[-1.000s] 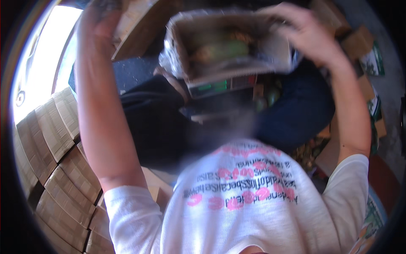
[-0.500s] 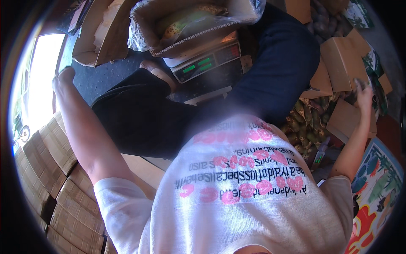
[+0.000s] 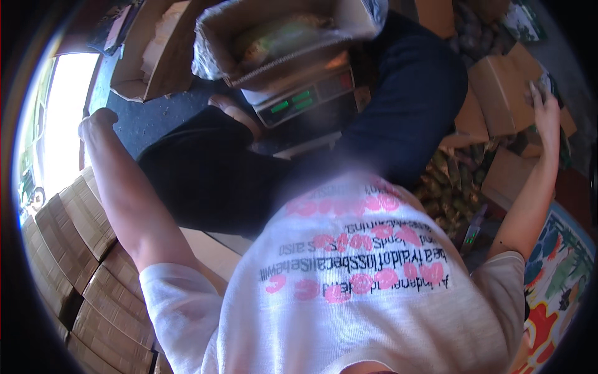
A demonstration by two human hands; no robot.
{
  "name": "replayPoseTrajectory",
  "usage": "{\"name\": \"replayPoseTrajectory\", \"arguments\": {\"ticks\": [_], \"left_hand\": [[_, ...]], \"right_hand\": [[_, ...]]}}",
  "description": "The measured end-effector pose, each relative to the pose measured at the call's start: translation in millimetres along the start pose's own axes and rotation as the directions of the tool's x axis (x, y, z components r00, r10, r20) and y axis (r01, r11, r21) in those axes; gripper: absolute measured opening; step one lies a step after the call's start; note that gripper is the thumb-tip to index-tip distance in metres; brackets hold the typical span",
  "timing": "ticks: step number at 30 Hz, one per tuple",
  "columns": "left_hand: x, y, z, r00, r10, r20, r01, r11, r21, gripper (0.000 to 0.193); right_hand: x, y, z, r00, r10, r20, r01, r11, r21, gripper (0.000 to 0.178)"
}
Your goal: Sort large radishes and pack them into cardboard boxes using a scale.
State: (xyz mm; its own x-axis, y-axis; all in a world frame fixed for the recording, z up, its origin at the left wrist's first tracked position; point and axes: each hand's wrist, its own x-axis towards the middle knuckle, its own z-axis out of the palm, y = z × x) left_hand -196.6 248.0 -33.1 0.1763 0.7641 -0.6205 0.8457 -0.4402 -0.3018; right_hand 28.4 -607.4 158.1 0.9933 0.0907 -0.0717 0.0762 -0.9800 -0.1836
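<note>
Brown carton point(image 3: 501, 93) is sitting at two o'clock, just beside our right hand point(image 3: 543, 106), which is resting past its far edge. We are seeing that hand's fingers a little apart, with nothing plainly between them; whether one is touching the cardboard, we cannot tell. Our left hand point(image 3: 99, 119) is hanging at ten o'clock, loosely curled, its inside turned from us, so we cannot tell how its grip stands. Nearest it are lying an open carton point(image 3: 163, 76) between ten and eleven and stacked cartons point(image 3: 81, 262) at eight.

We are judging the brown carton to be light if bare inside, dry enough not to slip, stiff along its folds but weak at any loose flap. Opposite walls, held low, are offering the surer hold.

At twelve o'clock, a lined carton point(image 3: 355, 19) is standing on a digital scale point(image 3: 305, 103), in front of our knees. It is looking heavier, since pale green produce point(image 3: 283, 37) is filling part of it; blur is hiding the detail, so this may be one large piece or several. Its plastic liner point(image 3: 208, 50) is probably slippery, so we are favouring the lower corners, where bare board is giving better purchase and the produce is escaping bruises.
</note>
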Motion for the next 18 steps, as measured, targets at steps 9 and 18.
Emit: {"name": "replayPoseTrajectory", "arguments": {"ticks": [9,18], "left_hand": [[-177.3,126.1,-13.6,0.348,0.504,-0.791,-0.932,0.09,-0.352,0.03],[-210.2,150.7,48.7,0.242,0.949,-0.202,-0.934,0.285,0.218,0.032]], "right_hand": [[66.8,-354.2,175.5,0.398,-0.811,0.429,0.738,0.561,0.375,0.035],[61.1,-404.4,295.9,0.221,-0.687,0.692,0.919,0.384,0.088,0.077]]}}
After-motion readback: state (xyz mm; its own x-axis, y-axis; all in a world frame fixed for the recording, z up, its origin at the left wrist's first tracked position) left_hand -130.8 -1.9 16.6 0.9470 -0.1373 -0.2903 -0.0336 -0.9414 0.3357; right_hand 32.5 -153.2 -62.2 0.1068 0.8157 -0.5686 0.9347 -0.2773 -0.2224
